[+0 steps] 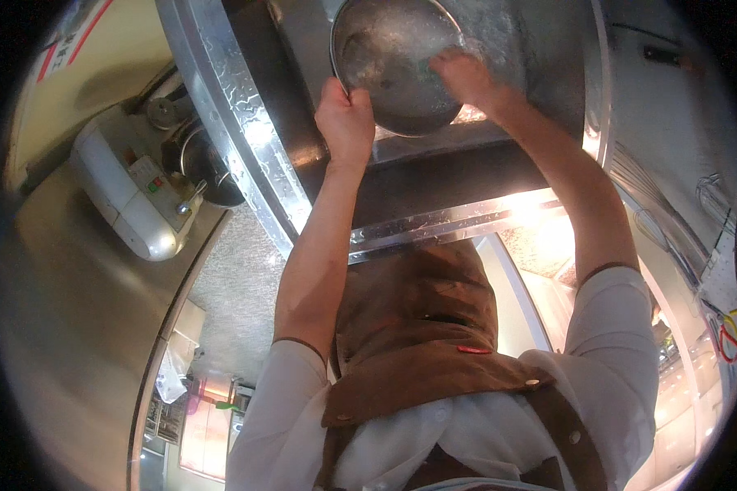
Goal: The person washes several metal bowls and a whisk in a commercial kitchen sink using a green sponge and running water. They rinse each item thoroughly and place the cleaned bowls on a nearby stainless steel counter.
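A round metal bowl (pixel 387 55) is held tilted inside a stainless steel sink (pixel 454 166). My left hand (pixel 345 119) grips its rim on the near left side, thumb over the edge. Over the right part of the bowl, my right hand (pixel 464 73) presses a small green item, apparently a scouring pad (pixel 428 69), against the inner wall. Most of the pad is hidden beneath my fingers. The bowl's surface looks wet and its far edge runs out of the top of the view.
Water drops cover the sink's left ledge (pixel 252 116). Left of it stand a white stand mixer (pixel 129 184) and its metal bowl (pixel 212 159). Wire whisks (pixel 651 227) hang at the right. The sink's front rim (pixel 417 242) runs close to my brown apron (pixel 417 301).
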The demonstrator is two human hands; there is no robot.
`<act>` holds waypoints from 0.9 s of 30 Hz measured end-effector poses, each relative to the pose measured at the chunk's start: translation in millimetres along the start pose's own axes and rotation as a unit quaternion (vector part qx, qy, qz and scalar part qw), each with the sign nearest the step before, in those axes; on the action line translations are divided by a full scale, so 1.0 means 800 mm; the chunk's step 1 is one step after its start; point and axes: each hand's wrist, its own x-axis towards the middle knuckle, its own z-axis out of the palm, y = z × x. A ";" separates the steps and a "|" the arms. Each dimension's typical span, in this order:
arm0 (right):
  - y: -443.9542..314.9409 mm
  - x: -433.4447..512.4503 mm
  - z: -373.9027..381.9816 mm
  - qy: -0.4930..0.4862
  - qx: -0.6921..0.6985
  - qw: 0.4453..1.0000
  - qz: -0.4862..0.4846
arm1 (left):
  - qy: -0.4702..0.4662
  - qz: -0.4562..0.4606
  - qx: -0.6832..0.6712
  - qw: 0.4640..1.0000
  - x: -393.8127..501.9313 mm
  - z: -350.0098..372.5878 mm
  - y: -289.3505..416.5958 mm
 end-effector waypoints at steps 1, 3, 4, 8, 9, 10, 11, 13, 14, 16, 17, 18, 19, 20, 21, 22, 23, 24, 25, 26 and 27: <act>-0.016 -0.027 -0.011 -0.027 0.039 0.998 0.039 | 0.003 -0.004 0.007 1.000 -0.002 0.003 0.000; -0.031 -0.063 0.010 -0.048 0.170 0.984 0.038 | 0.004 -0.011 0.025 1.000 -0.010 0.010 0.002; -0.054 -0.076 -0.001 -0.053 0.250 0.965 0.061 | 0.011 -0.016 0.014 1.000 -0.012 0.012 0.002; -0.142 -0.111 -0.055 0.072 0.402 0.911 0.055 | 0.015 -0.016 0.002 1.000 -0.006 0.012 -0.005; -0.138 -0.113 -0.053 0.087 0.364 0.927 0.018 | 0.010 -0.013 0.007 1.000 0.000 0.007 -0.012; -0.134 -0.120 -0.047 0.101 0.326 0.940 -0.014 | 0.016 0.029 0.004 0.999 0.008 0.007 -0.026; -0.127 -0.127 -0.040 0.116 0.288 0.950 -0.048 | -0.008 0.021 -0.008 1.000 0.020 0.004 -0.042; -0.073 -0.115 -0.015 0.102 0.129 0.982 -0.090 | -0.053 0.007 -0.034 0.998 0.044 -0.001 -0.065; -0.041 -0.110 -0.010 0.082 0.068 0.990 -0.096 | -0.083 -0.041 -0.085 0.992 0.051 -0.005 -0.047; -0.025 -0.102 -0.006 0.035 -0.021 0.994 -0.102 | -0.123 -0.134 -0.095 0.979 0.074 -0.008 -0.007; -0.029 -0.098 -0.004 0.008 -0.050 0.994 -0.100 | -0.143 -0.180 -0.100 0.968 0.079 -0.008 0.004; -0.033 -0.088 -0.006 -0.019 -0.082 0.991 -0.101 | -0.100 -0.144 -0.049 0.983 0.079 -0.009 0.007; -0.045 -0.087 -0.002 -0.003 -0.041 0.995 -0.089 | -0.059 -0.105 0.002 0.993 0.074 -0.005 0.009; -0.068 -0.091 0.006 0.013 -0.001 0.997 -0.078 | -0.017 -0.066 0.053 0.996 0.065 0.000 0.011; -0.094 -0.089 0.007 0.030 0.042 0.996 -0.073 | -0.020 -0.069 0.102 0.992 0.035 0.007 0.004; -0.123 -0.076 -0.013 0.009 0.116 0.993 -0.028 | -0.016 0.002 0.015 1.000 -0.006 0.015 -0.008; -0.147 -0.066 -0.032 -0.013 0.190 0.982 0.017 | 0.059 0.021 0.067 0.996 -0.033 0.038 -0.036; -0.156 -0.061 -0.033 -0.013 0.192 0.981 0.015 | 0.029 -0.012 0.037 0.999 -0.030 0.034 -0.040; -0.162 -0.058 -0.029 -0.012 0.193 0.981 0.010 | 0.003 -0.047 0.008 0.999 -0.023 0.023 -0.045; -0.165 -0.058 -0.024 -0.012 0.194 0.981 0.004 | -0.033 -0.017 0.056 0.998 0.005 0.008 -0.053; -0.152 -0.070 -0.005 0.006 0.158 0.987 -0.031 | -0.069 0.010 0.106 0.992 0.036 -0.010 -0.053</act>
